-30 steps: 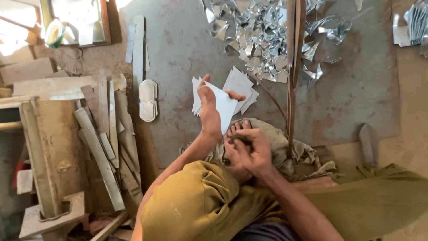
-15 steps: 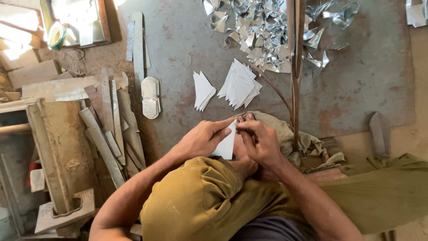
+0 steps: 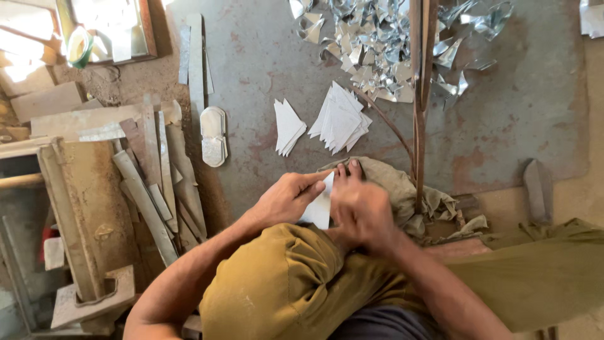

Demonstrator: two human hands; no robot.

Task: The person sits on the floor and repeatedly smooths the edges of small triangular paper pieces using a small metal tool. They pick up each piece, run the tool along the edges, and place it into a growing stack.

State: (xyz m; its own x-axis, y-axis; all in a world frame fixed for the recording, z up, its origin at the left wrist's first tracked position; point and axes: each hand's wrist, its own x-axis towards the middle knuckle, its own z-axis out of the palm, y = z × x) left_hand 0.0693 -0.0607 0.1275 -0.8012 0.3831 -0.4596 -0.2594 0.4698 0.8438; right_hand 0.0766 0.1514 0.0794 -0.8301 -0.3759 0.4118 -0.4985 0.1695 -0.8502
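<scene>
Both hands are now closing tighter over my knee: left hand (image 3: pixel 286 198) and right hand (image 3: pixel 358 211) are pinching the thin, stiff, sharp-edged white triangular sheet-metal piece (image 3: pixel 319 204) by its flat faces.

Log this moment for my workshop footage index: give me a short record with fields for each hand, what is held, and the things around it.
left hand: left hand grips the left edge of the white triangular piece
right hand: right hand covers the piece's right side, blurred
held item: one flat white piece, over the knee
cloth: crumpled cloth under the hands
stacks: small pile of white triangles and larger fanned pile on the metal sheet
scraps: shiny metal offcuts beyond the piles
left side: wooden and metal strips
</scene>
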